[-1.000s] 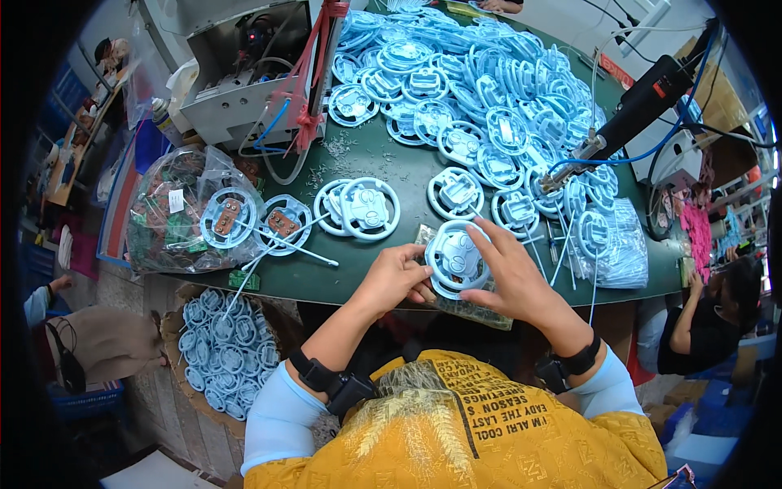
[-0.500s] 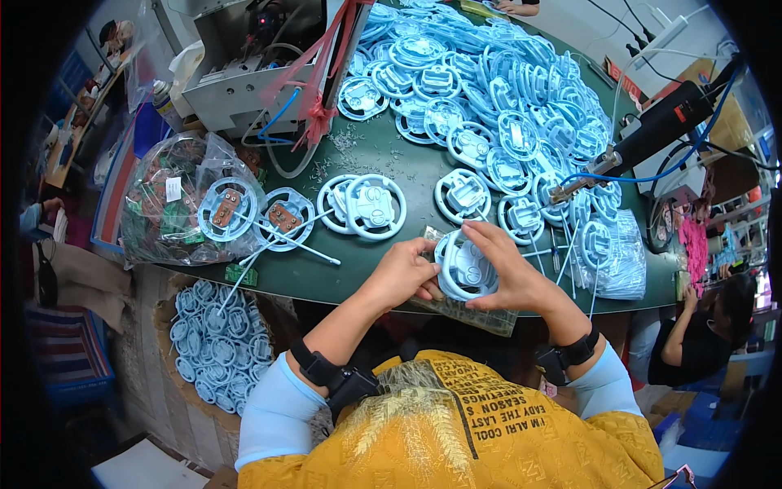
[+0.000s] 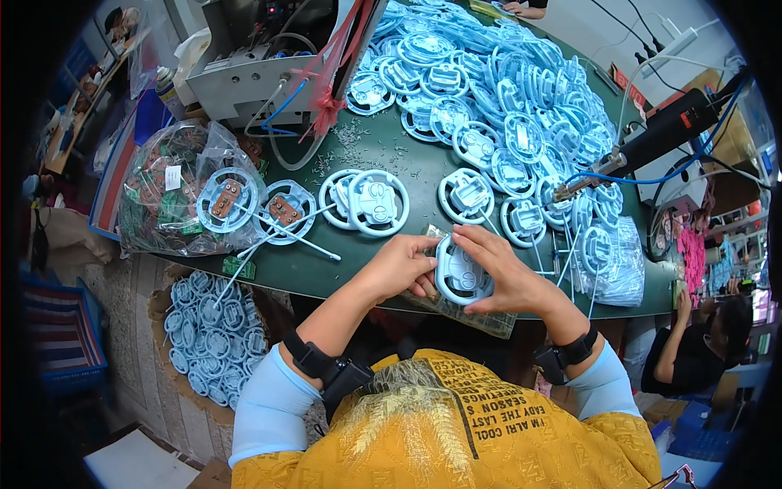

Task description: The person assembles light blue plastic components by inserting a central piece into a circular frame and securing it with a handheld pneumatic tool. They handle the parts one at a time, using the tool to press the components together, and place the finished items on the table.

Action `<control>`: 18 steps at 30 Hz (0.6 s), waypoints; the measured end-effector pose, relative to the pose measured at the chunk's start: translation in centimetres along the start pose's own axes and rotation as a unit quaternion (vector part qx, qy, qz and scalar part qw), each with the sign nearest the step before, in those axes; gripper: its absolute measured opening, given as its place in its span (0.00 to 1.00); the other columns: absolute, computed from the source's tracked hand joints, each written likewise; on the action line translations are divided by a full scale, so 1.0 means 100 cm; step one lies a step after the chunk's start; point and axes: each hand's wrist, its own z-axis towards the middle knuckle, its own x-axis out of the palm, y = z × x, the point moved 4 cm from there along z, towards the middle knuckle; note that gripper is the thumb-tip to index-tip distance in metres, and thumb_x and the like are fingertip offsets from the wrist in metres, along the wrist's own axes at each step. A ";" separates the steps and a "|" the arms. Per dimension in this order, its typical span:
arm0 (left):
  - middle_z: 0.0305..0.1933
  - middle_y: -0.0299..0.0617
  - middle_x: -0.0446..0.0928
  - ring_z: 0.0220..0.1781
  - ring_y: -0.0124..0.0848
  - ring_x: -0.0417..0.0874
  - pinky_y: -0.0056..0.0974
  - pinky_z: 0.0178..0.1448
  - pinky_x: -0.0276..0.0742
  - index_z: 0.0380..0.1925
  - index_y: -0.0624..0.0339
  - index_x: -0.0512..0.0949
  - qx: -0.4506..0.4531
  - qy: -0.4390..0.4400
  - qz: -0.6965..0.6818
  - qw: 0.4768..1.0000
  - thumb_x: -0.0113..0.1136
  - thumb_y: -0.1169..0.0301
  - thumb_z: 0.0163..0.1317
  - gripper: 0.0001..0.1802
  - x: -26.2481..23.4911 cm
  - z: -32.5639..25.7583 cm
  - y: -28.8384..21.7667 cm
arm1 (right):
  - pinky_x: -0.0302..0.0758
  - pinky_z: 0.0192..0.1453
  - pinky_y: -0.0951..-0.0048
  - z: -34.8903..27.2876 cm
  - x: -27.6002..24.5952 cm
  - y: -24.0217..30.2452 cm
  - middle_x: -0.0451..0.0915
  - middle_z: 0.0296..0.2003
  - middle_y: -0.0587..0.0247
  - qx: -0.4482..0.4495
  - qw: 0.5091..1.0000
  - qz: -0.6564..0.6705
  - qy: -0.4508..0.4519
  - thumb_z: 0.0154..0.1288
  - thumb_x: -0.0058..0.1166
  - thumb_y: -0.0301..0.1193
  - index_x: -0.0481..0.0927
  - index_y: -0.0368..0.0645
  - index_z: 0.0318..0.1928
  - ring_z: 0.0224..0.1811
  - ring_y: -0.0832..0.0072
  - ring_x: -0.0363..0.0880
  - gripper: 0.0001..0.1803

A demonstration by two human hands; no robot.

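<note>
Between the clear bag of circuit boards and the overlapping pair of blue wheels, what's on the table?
A blue wheel with a brown board, pale rods crossing it, in the head view.

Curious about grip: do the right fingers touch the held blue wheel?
Touching: the head view shows the right fingers on the held blue wheel, at its rim.

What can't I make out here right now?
Head view: underside of the blue wheel in the right hand, hidden by its own upper face.
Head view: top of the grey machine, cut off by the upper edge.
Head view: scattered grey bits, too small to identify.
</note>
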 end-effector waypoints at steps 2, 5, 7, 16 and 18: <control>0.34 0.43 0.82 0.29 0.28 0.85 0.28 0.31 0.82 0.66 0.68 0.65 0.002 0.000 0.007 1.000 0.49 0.76 0.70 0.25 -0.001 0.001 0.000 | 0.53 0.75 0.55 0.002 0.000 -0.002 0.56 0.71 0.50 -0.001 1.000 -0.001 0.004 0.37 0.77 0.41 0.56 0.41 0.73 0.75 0.54 0.53 0.62; 0.34 0.43 0.82 0.29 0.28 0.85 0.28 0.31 0.82 0.66 0.68 0.65 0.001 0.000 0.003 1.000 0.48 0.76 0.70 0.25 -0.001 0.002 -0.001 | 0.52 0.75 0.55 0.004 0.000 -0.004 0.56 0.72 0.51 -0.004 1.000 0.001 0.007 0.38 0.77 0.42 0.55 0.41 0.73 0.75 0.54 0.53 0.62; 0.34 0.43 0.82 0.29 0.28 0.85 0.28 0.31 0.82 0.66 0.67 0.65 -0.002 -0.001 -0.002 1.000 0.48 0.76 0.69 0.25 -0.002 0.003 -0.001 | 0.53 0.74 0.54 0.006 0.000 -0.005 0.56 0.71 0.51 -0.007 1.000 0.002 0.005 0.37 0.77 0.41 0.56 0.41 0.73 0.75 0.54 0.53 0.62; 0.28 0.44 0.82 0.24 0.29 0.84 0.31 0.27 0.82 0.57 0.62 0.75 0.031 -0.004 -0.010 0.999 0.47 0.79 0.63 0.21 -0.003 0.015 0.013 | 0.56 0.73 0.55 0.006 0.003 -0.008 0.58 0.71 0.48 -0.034 0.999 0.006 -0.006 0.35 0.78 0.42 0.59 0.40 0.71 0.73 0.50 0.56 0.62; 0.28 0.45 0.81 0.23 0.29 0.84 0.30 0.25 0.81 0.60 0.63 0.72 0.028 -0.014 -0.006 0.999 0.45 0.79 0.64 0.23 -0.002 0.013 0.012 | 0.54 0.74 0.54 0.005 0.006 -0.008 0.56 0.71 0.48 -0.028 1.000 0.009 0.006 0.33 0.80 0.40 0.58 0.40 0.72 0.74 0.50 0.53 0.63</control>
